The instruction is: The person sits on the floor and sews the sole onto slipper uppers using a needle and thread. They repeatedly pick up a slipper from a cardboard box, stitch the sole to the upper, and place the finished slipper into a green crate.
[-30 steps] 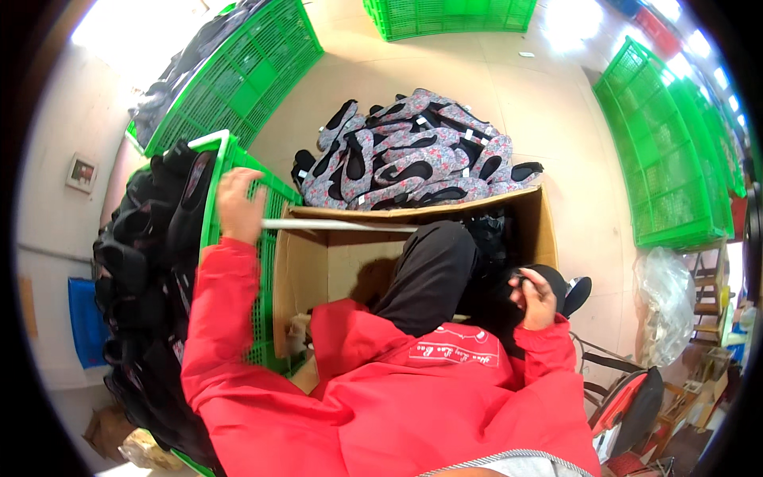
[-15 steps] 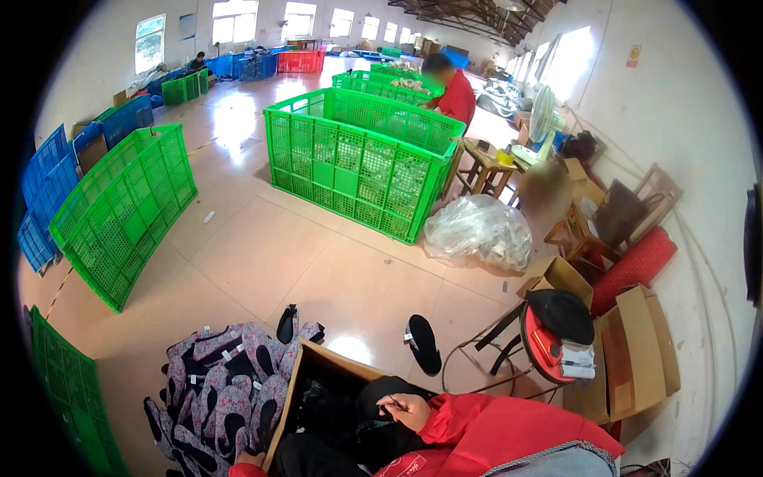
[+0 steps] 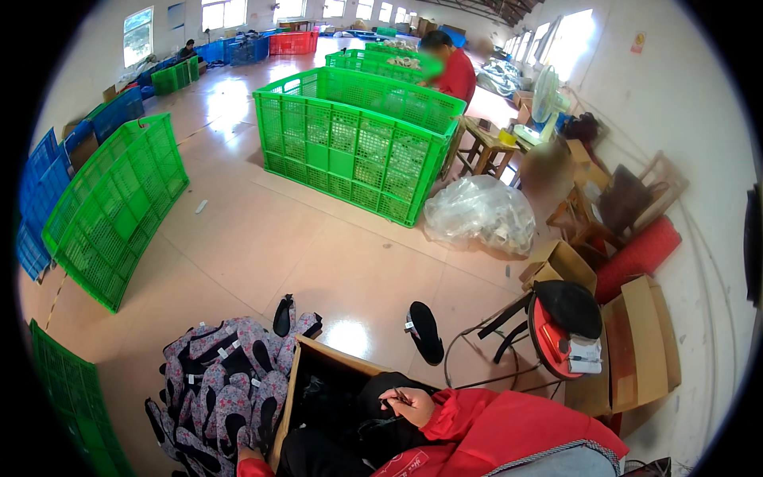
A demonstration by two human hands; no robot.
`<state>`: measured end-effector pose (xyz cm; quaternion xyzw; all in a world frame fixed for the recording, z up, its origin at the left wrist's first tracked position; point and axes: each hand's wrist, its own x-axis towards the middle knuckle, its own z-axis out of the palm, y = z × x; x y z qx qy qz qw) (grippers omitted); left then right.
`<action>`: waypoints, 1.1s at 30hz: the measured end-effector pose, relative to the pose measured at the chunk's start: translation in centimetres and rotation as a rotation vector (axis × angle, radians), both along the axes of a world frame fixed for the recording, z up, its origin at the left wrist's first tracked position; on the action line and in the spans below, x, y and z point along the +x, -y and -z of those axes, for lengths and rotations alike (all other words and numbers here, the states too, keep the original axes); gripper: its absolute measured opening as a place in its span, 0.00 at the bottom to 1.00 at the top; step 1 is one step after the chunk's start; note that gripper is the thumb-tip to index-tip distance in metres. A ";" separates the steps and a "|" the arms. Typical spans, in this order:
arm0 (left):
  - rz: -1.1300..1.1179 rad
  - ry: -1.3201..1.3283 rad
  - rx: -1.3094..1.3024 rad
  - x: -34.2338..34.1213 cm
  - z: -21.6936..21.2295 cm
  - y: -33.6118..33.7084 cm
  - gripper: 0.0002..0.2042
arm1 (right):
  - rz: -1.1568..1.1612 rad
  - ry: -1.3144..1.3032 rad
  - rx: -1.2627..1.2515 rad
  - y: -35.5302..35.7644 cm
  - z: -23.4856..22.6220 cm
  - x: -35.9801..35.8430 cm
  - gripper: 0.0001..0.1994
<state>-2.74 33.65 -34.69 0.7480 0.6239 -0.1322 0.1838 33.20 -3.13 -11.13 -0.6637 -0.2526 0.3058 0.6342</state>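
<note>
My right hand (image 3: 410,407) rests above my dark-clad knee, fingers closed round a small, slim dark thing whose kind is too small to make out. At the lower edge, my left hand (image 3: 244,451) is beside the pile of grey floral slippers (image 3: 224,391) with black soles; its fingers are mostly out of sight. Between the pile and my legs stands an open box (image 3: 288,396) with a light brown rim and dark material inside. A single black-soled slipper (image 3: 424,332) lies apart on the floor, ahead of my right hand.
A large green mesh crate (image 3: 350,151) stands ahead, with a clear plastic bag (image 3: 481,216) beside it. Another green crate (image 3: 119,211) is left. A round red stool (image 3: 552,338) bearing a black item and cardboard boxes (image 3: 640,342) stand right. A person in red (image 3: 457,77) works beyond.
The view has shifted slightly, so the crates sit higher in the picture. My left hand has moved a little up beside the slippers; my right hand keeps nearly the same pose.
</note>
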 end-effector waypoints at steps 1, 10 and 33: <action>0.027 0.011 0.014 -0.2 1.1 -0.5 0.24 | 0.008 -0.018 0.002 0.1 -0.4 0.0 0.10; -0.093 -0.027 0.070 1.4 -8.8 1.9 0.20 | 0.007 -0.026 -0.009 0.6 -0.3 0.4 0.10; 0.548 0.568 0.626 1.0 -41.2 34.4 0.04 | -0.679 -0.287 0.217 1.8 -10.0 -10.2 0.14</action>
